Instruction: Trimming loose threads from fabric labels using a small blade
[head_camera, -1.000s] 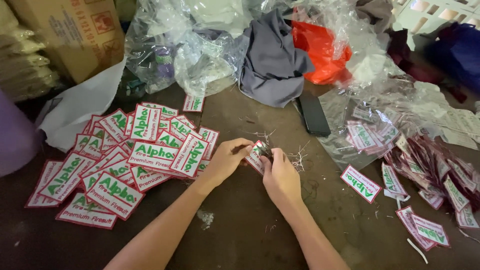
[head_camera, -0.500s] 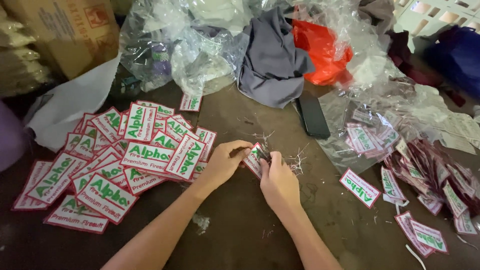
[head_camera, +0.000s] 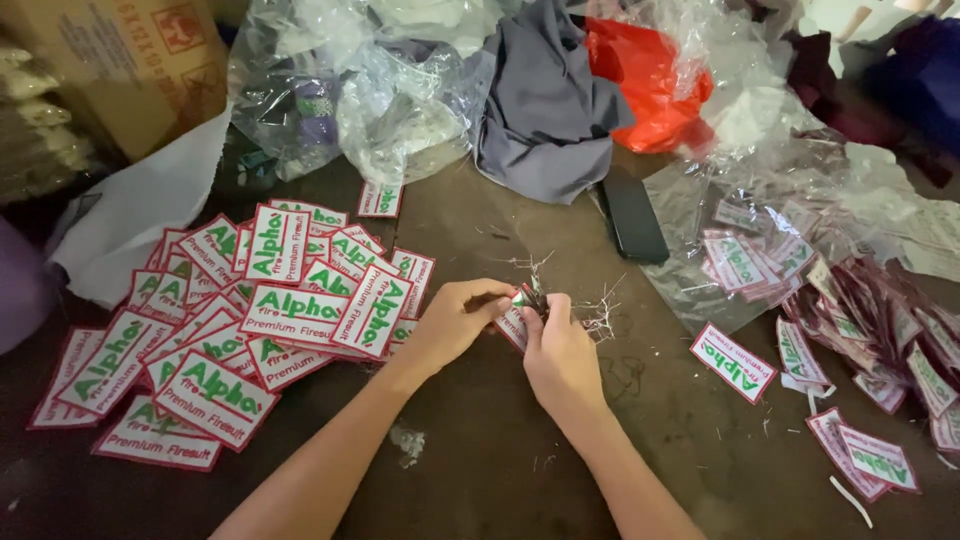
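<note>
From the head camera, a small rectangular white embroidered patch with green lettering and a red border (head_camera: 514, 322) sits tilted over the brown tabletop (head_camera: 480, 440), mostly hidden between both hands. The left hand (head_camera: 455, 322) pinches its left edge. The right hand (head_camera: 560, 352) is closed at its right edge, just beside loose white thread trimmings (head_camera: 598, 310).

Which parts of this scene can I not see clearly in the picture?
- Head view: the patch is mostly covered by the left hand and right hand.
- Any tool in the right hand: fingers hide it.
- Cardboard box: cut off by the top edge.
- Patches inside the clear bag: blurred by plastic.
</note>
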